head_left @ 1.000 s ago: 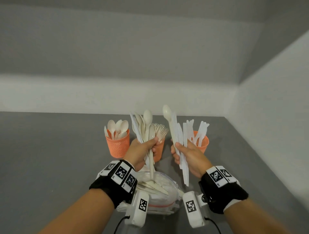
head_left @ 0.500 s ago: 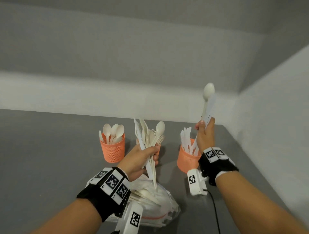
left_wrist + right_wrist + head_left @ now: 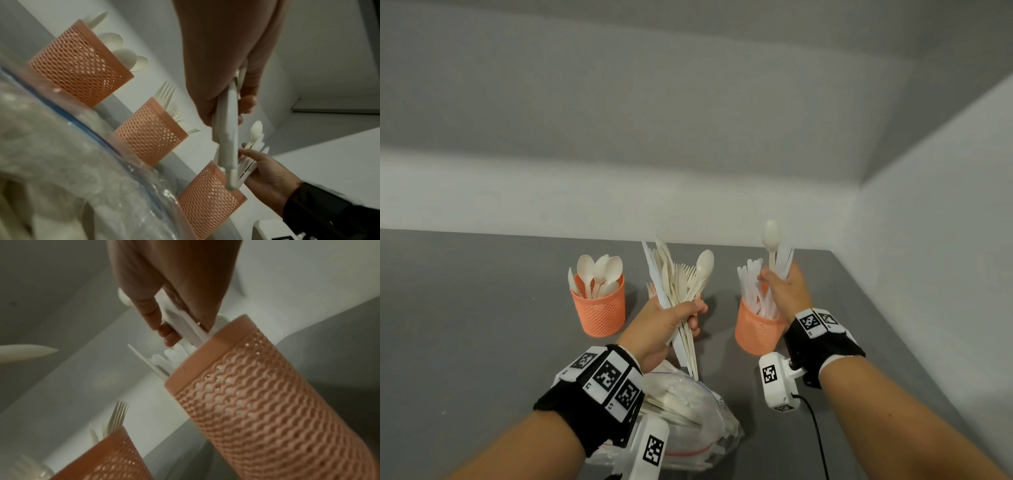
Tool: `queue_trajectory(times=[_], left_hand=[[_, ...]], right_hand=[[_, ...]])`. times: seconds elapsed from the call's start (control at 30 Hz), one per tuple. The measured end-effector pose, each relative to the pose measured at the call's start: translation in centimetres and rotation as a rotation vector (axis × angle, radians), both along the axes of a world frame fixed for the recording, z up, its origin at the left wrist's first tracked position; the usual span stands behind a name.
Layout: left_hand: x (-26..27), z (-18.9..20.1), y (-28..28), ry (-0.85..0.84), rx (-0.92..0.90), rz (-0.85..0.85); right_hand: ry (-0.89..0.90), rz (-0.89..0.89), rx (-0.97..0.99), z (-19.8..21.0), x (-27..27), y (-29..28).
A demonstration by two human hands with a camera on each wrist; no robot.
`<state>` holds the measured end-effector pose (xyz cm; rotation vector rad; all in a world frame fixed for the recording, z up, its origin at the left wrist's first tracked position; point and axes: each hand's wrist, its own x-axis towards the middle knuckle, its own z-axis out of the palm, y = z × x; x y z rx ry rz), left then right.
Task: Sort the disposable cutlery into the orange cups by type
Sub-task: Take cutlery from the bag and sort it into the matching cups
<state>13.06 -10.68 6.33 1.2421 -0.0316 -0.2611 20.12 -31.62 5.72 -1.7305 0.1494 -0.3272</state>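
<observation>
Head view: a grey table [image 3: 482,325] fills the lower field and meets pale walls at 12 and 3 o'clock. At 6 o'clock a clear plastic bag [image 3: 688,411] of unsorted cutlery lies on the table beneath the left wrist. Three orange mesh cups stand in a row across the centre. The spoon cup [image 3: 599,308], at 10 o'clock from the bag, holds cream spoons bowl-up. The fork cup [image 3: 150,133] is between the other two; in the head view it is almost hidden behind the left hand's bundle, while the left wrist view shows fork tines rising from it. The knife cup [image 3: 756,329], at 2 o'clock from the bag, holds white knives.

The left hand [image 3: 664,322] is clenched around a mixed bundle [image 3: 681,284] of spoons, forks and knives, held upright above the bag, its handles pointing down toward 6 o'clock.

The right hand [image 3: 786,291] sits directly over the knife cup and grasps several white knives [image 3: 786,260] together with one spoon [image 3: 771,236], whose bowl points to 12 o'clock. In the right wrist view the lower ends of the held knives reach the rim of the knife cup [image 3: 257,386]; whether they touch the bottom is hidden.
</observation>
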Motion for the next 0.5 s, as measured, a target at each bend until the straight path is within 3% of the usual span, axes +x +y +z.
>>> queue_trajectory(times=[0.27, 0.5], left_hand=[[0.9, -1.0, -0.4, -0.007, -0.022, -0.074], [0.4, -0.5, -0.4, -0.047, 0.029, -0.014]], right_hand=[[-0.114, 0.022, 0.013, 2.5, -0.2, -0.3], [-0.388, 0.055, -0.159, 7.8, -1.9, 2.4]])
